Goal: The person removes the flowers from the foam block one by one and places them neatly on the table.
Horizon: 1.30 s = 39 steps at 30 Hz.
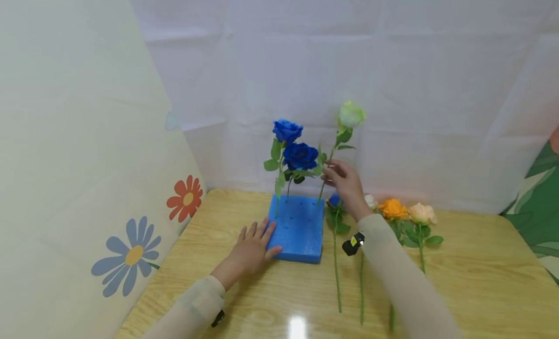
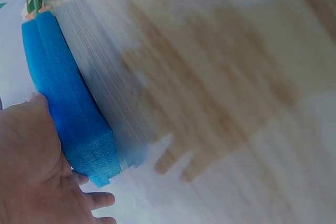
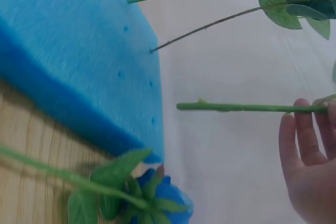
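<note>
Left hand (image 1: 252, 247) lies flat, fingers straight and spread, palm down at the left edge of the blue foam block (image 1: 298, 228), pressing on it rather than gripping. Right hand (image 1: 346, 180) is raised above the block's far right corner, fingers curled around the stem of a pale green rose (image 1: 351, 114), pinching it about midway. The stem runs upright with a slight tilt, its lower end just at or above the block's far right corner; contact not clear. Rose head is a closed, pale green bud, leaves just below it. Block is square, bright blue, dotted with small holes, lying on the wooden surface (image 1: 471, 276). Two blue roses (image 1: 294, 144) stand upright in its far side. More roses, orange (image 1: 392, 208) and peach (image 1: 421, 213), lie on the surface right of the block
</note>
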{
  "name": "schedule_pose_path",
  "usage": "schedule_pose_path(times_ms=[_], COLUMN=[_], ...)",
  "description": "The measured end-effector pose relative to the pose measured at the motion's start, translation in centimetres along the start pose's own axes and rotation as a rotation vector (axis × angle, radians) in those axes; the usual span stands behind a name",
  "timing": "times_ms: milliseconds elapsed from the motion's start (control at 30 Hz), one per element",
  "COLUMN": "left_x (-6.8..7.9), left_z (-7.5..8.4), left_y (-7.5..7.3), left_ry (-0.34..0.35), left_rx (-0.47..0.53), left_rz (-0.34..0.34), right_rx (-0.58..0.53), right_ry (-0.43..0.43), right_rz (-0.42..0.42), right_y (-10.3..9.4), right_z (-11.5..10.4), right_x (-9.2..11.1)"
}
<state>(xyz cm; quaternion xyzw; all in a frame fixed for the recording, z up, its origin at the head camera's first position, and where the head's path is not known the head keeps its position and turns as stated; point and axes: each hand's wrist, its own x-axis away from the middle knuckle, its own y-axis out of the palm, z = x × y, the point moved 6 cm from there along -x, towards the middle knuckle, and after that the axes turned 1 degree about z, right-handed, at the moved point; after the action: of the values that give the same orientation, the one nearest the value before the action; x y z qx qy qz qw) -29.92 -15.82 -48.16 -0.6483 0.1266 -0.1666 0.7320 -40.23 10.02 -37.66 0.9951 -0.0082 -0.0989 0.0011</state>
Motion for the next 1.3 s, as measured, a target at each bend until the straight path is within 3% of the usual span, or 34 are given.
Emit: schedule_pose_path(times_ms=[567,1300], left_x=[-0.1,-0.2], left_z=[0.0,-0.3], left_y=[-0.2,-0.2], left_ry=[0.009,0.001], left_rx=[0.016,0.028], left_rz=[0.008,0.002], right_rx=[0.145,0.221], right_ry=[-0.016,0.034], right_rz=[-0.069,-0.015], right_y=[-4.3,-8.9], right_z=[-0.8,1.2], right_x=[4.7,9.1])
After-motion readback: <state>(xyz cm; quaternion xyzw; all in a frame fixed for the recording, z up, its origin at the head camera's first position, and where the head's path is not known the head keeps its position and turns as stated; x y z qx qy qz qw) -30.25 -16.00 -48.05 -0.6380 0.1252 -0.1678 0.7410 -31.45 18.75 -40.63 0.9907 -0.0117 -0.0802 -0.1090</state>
